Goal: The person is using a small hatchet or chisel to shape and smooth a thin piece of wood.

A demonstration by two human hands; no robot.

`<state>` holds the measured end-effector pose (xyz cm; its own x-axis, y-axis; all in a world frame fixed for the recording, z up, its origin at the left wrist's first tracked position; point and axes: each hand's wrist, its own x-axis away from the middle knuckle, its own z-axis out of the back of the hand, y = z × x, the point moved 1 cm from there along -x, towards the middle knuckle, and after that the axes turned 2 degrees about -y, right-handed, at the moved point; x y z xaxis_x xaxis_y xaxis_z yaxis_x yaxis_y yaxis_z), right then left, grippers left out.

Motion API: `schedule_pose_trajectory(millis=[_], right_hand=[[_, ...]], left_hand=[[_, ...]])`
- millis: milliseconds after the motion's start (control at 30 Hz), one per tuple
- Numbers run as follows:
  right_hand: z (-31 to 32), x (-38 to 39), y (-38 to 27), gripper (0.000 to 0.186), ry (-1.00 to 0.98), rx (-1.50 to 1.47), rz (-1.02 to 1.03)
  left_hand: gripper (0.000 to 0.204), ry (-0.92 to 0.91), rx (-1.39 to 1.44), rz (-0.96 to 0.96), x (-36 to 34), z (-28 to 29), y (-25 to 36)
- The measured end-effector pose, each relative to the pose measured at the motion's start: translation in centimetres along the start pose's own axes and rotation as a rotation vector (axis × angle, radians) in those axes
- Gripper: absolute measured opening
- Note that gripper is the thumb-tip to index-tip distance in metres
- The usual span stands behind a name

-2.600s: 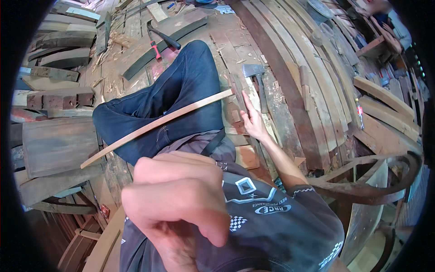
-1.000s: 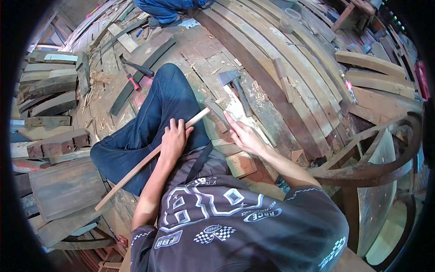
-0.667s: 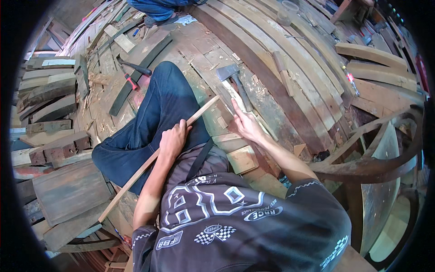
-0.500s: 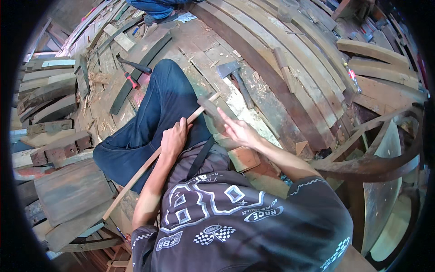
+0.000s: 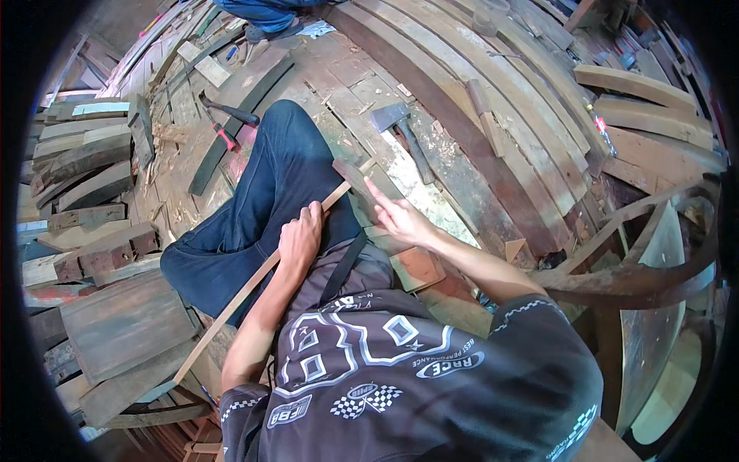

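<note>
My left hand [image 5: 299,237] is wrapped round a long, thin wooden strip [image 5: 231,308], which slants from the lower left up across my lap. In my right hand [image 5: 406,221] is a flat grey-brown bar [image 5: 356,175]; its exact kind is not clear. The index finger lies stretched along it, while the other fingers are curled and partly hidden. The bar crosses the strip near its upper end, just beyond my left hand. Past my knee, a hatchet [image 5: 400,127] lies on the wooden floor.
Long curved planks [image 5: 462,100] lie side by side at the upper right. A red-handled tool [image 5: 225,138] and a dark-handled tool [image 5: 239,114] lie left of my knee. Stacked wood pieces [image 5: 92,185] fill the left, and a curved wooden frame [image 5: 639,281] stands at the right.
The flat bar, blurred before, now shows sharply and sits slightly further up and left across the strip. My left hand keeps its grip, shifted slightly.
</note>
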<state>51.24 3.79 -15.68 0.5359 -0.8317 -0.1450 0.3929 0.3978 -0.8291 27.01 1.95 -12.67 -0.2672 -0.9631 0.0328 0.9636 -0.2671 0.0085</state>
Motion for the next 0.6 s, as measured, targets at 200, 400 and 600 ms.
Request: schedule_pose_trajectory(millis=[200, 400, 600], right_hand=[[0.2, -0.6, 0.5, 0.069, 0.1, -0.01, -0.215], [1.3, -1.1, 0.9, 0.069, 0.001, -0.005, -0.41], [0.7, -0.4, 1.9, 0.07, 0.028, 0.052, -0.018]], left_hand=[[0.031, -0.018, -0.036, 0.006, 0.3, 0.2, 0.1], [0.031, 0.04, -0.039, 0.002, 0.5, -0.1, 0.1], [0.031, 0.043, -0.024, -0.009, 0.2, 0.0, 0.1]])
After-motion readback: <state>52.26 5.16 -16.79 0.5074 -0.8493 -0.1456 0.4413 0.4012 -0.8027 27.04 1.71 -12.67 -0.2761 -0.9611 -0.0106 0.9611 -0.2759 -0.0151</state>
